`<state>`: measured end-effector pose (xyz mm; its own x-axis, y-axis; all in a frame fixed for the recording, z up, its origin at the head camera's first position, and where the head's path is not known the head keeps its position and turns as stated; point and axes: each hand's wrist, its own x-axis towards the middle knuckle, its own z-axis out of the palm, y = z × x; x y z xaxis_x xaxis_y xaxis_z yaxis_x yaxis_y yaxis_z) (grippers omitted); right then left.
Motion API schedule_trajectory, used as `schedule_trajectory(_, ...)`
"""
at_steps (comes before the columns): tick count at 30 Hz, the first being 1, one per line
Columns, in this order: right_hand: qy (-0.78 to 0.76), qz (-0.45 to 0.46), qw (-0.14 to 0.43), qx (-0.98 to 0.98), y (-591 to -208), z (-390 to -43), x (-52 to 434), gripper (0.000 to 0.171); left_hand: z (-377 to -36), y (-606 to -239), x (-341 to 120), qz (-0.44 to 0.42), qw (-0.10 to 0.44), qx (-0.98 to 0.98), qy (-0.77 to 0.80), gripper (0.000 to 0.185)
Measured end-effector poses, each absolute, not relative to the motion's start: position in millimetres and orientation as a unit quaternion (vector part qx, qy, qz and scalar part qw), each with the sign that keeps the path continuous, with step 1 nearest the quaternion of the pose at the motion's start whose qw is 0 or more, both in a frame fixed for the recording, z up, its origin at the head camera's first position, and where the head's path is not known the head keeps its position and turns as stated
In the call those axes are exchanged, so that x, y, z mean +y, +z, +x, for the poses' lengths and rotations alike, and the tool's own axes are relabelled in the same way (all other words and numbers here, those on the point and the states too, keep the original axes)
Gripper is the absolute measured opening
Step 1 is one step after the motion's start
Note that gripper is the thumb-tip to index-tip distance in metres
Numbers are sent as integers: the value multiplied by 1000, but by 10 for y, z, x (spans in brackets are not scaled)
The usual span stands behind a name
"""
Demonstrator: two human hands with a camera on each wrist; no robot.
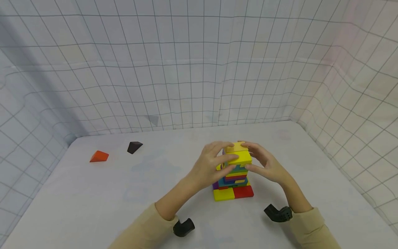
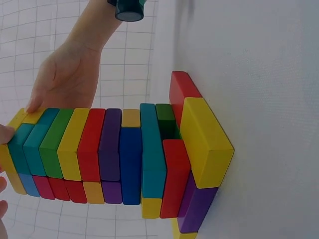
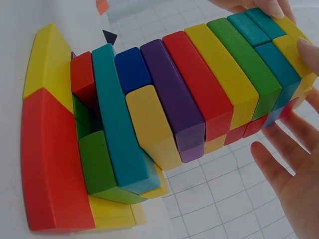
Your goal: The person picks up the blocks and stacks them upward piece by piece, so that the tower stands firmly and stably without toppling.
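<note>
My left hand [image 1: 211, 166] and my right hand [image 1: 264, 164] are both up at the top of a tower of coloured blocks [image 1: 234, 180], which stands on the white table [image 1: 93, 200] a little right of the middle, nearer the front edge than the back. My left fingers curl round the top yellow blocks [image 1: 237, 154] from the left side, thumb on the front face. My right hand comes in from the right with its fingers lightly bent, the fingertips touching the same yellow blocks. The tower rests on a yellow block [image 1: 224, 194] and a red block [image 1: 243, 191] lying side by side. Well away, near the back left corner of the table, lie an orange wedge [image 1: 99, 156] and a dark wedge [image 1: 134, 147], close together but apart.
</note>
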<state>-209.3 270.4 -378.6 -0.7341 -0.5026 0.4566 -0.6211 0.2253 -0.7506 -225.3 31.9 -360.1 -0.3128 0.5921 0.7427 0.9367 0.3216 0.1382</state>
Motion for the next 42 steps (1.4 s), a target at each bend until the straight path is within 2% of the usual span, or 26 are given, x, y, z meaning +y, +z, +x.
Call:
schedule_trajectory(2,508,360,62,-780,-3787,-2092,2704,57,-2252,-3611,322,-494,263,-761,-329,33)
schedule_trajectory(7,508,348,58,-786,-3769,-2072,2694,54,-2264,-3678,319,-435,126,-770,-450,56)
schedule_trajectory(10,508,345,57,-787,-3769,-2073,2692,53,-2283,-3724,310,-418,84,-758,-494,58)
schedule_trajectory(16,510,348,60,-785,-3770,-2072,2691,53,-2310,-3766,312,-431,78,-733,-521,48)
schedule_trajectory(36,526,357,55,-770,-3781,-2094,2698,54,-2331,-3778,324,-412,48,-725,-550,48)
schedule_trajectory(42,533,353,59,-766,-3804,-2093,2702,54,-2438,-3772,144,-386,18,-752,-534,77)
